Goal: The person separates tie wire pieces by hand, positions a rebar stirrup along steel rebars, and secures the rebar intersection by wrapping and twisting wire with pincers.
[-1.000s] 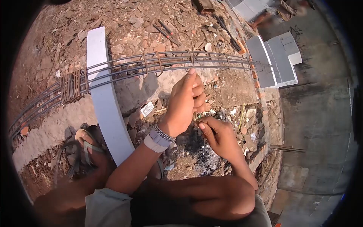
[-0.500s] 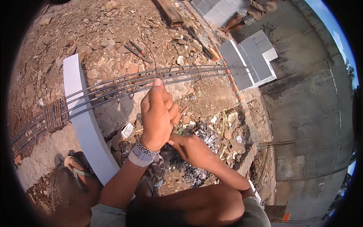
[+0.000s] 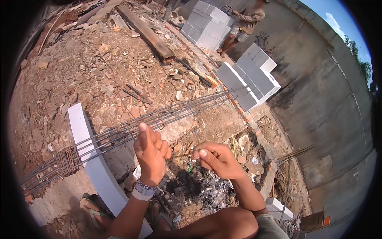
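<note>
Steel bars point(image 3: 175, 112), long bundle, run slantwise just past the hands; one stretch lies across a white plank point(image 3: 97, 167), far end reaches the near block stack point(image 3: 254, 75). Left hand point(image 3: 151, 153) is curled in a fist, thumb up, overlapping the bars' near edge in view; contact can't be told. Right hand point(image 3: 219, 161) is narrow, thumb against fingers, apart from the left, over the ash patch point(image 3: 215, 187). Thin dark line seems to run between the hands; too fine to say if either grips it. Thin wire point(image 3: 106, 63) crosses the rubble towards the bars near the left thumb.

Progress, judged from layout: partway. Some rings point(image 3: 160, 118) are already spaced along the bars; a tight bunch of rings point(image 3: 66, 161) by the plank is not yet spread. Whether the spaced ones are tied is too small to tell. Pliers point(image 3: 137, 95) lie unused on the ground beyond the bars.

Surface: rough, broken rubble point(image 3: 75, 75), brick edging point(image 3: 238, 107) along the right. Timber point(image 3: 149, 36) lies farther off. Outdoors, sunlit; tall grey wall point(image 3: 318, 111) to the right, another person point(image 3: 246, 24) beside the far block stack point(image 3: 207, 26).
</note>
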`<state>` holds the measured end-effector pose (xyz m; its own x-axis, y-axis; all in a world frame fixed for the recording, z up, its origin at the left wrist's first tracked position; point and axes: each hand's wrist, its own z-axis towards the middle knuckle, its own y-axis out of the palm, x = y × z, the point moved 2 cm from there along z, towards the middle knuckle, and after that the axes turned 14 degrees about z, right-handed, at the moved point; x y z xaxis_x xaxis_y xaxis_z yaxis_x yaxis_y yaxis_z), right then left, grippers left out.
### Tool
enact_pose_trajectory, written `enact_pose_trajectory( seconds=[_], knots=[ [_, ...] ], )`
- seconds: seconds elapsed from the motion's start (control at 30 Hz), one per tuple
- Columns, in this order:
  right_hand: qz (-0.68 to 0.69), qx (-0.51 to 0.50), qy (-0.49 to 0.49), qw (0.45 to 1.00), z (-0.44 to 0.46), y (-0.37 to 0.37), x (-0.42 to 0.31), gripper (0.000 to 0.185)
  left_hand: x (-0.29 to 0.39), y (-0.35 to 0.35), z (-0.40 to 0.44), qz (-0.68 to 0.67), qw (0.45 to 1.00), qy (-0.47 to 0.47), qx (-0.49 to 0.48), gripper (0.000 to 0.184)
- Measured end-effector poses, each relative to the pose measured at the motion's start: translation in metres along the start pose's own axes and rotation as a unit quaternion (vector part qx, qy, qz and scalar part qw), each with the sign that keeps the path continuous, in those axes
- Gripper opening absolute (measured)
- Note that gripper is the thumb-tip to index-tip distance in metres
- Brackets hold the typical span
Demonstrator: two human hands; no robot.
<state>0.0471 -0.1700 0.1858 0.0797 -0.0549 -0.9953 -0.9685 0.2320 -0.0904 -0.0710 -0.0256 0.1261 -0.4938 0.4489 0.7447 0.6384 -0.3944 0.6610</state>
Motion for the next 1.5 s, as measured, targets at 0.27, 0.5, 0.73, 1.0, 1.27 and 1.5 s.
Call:
enact_pose_trajectory(
  seconds=[0.27, 0.5, 0.73, 1.0, 1.27, 1.5],
  knots=[
    [-0.222, -0.248, -0.044, 0.942, -0.015, 0.054, 0.004, 0.024, -0.002, 0.0, 0.003, 0.011, 0.999, 0.03, 0.018, 0.054],
    [-0.295, -0.009, -0.018, 0.955, 0.011, 0.012, 0.055, 0.024, 0.004, 0.019, -0.023, -0.044, 0.999, 0.001, -0.02, 0.053],
    [0.035, -0.053, 0.067, 0.996, -0.006, -0.02, -0.008, 0.031, -0.014, -0.009, -0.014, -0.032, 0.999, -0.04, -0.006, 0.055],
    [-0.422, -0.14, 0.001, 0.896, -0.02, 0.038, 0.044, 0.033, 0.008, 0.021, -0.003, -0.017, 0.999, -0.022, -0.043, 0.048],
    [0.063, 0.208, 0.055, 0.975, 0.005, -0.041, 0.032, 0.033, -0.004, 0.03, -0.008, -0.039, 0.995, -0.01, -0.087, 0.051],
    [-0.286, -0.268, -0.036, 0.919, -0.028, 0.029, 0.042, 0.028, -0.021, 0.018, 0.006, 0.012, 0.999, -0.028, -0.036, 0.048]
  ],
)
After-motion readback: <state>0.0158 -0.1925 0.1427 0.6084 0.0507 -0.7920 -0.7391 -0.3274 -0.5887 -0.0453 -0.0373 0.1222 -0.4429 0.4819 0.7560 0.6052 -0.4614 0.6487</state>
